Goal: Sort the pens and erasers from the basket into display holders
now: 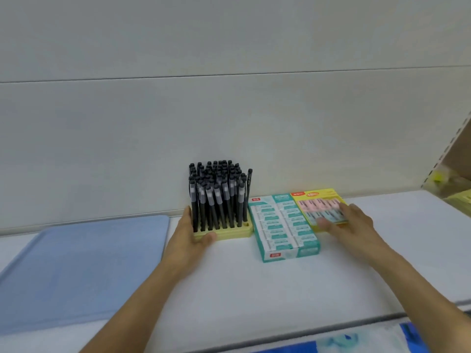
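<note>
A yellow pen holder (230,235) stands against the back wall, packed with several black pens (216,197) standing upright. My left hand (190,234) grips its left front corner, thumb on the front edge. To its right lies a teal eraser display box (283,228) filled with white-and-teal erasers. Beside that sits a yellow eraser display box (328,196) with pink and blue erasers (319,206). My right hand (349,222) lies flat on those erasers, fingers straight and pointing left.
A light blue tray (84,266) lies on the white shelf (242,289) at the left. At the far right a perforated shelf upright (444,159) and yellow goods (458,200) stand. A blue patterned thing (356,340) shows below the shelf's front edge.
</note>
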Available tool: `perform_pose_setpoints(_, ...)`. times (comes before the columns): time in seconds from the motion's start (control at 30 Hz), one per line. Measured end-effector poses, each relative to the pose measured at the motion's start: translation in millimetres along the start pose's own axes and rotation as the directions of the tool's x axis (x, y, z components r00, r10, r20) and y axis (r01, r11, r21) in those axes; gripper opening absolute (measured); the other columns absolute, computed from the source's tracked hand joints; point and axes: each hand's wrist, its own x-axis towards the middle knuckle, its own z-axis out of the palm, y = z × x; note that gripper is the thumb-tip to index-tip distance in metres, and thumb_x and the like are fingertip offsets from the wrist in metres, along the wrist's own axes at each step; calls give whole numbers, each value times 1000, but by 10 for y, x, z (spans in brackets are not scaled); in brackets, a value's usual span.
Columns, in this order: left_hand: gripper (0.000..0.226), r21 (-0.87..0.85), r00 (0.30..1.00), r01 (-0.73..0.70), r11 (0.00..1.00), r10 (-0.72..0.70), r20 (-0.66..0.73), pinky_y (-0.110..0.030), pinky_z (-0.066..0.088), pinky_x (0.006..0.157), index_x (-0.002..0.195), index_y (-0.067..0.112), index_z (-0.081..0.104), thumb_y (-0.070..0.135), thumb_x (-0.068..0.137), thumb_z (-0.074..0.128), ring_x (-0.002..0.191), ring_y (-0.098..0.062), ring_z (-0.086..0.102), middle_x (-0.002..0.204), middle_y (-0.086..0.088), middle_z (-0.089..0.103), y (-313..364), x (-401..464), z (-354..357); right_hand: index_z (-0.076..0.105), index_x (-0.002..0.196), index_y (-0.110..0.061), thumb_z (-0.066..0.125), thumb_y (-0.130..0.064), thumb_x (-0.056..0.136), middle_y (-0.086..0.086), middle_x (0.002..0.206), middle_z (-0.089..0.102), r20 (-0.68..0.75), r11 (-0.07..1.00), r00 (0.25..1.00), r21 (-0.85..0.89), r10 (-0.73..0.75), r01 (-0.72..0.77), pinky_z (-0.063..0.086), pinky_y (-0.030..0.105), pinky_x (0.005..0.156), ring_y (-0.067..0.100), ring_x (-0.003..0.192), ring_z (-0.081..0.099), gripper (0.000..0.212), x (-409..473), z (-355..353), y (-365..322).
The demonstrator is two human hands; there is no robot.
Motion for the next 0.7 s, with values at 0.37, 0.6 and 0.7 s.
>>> perform_pose_setpoints(0.37, 68, 31, 985, 34, 999, -28, -169, -27, 38, 95, 144, 28, 33, 16, 88, 70, 123, -14, 50, 137, 9, 52, 32, -140, 180, -9, 154, -20, 73, -81, 41, -2, 160, -24, 149, 996, 988, -70, -43, 54, -2, 40, 121, 16, 144, -28, 152, -160, 118, 207)
perform_pose_setpoints(0.6, 66, 0, 994, 56, 998, -56, -90, -40, 37, 110, 147, 20, 29, 18, 92, 65, 132, -18, 45, 145, 2, 46, 195, -270, 77, -4, 154, -13, 67, -78, 63, 12, 162, -12, 122, 947, 992, -322, 40, 1, 2, 44, 121, 29, 147, -18, 132, -282, 89, -27)
perform_pose_setpoints(0.7, 76, 77, 992, 108, 991, -102, -76, -37, 32, 114, 153, 20, 18, 32, 93, 62, 139, -19, 37, 154, 2, 35, 223, -510, 49, 10, 154, -17, 69, -62, 76, 6, 163, -2, 74, 962, 994, -254, -85, 101, 7, 42, 121, 23, 149, -11, 108, -411, 46, -228)
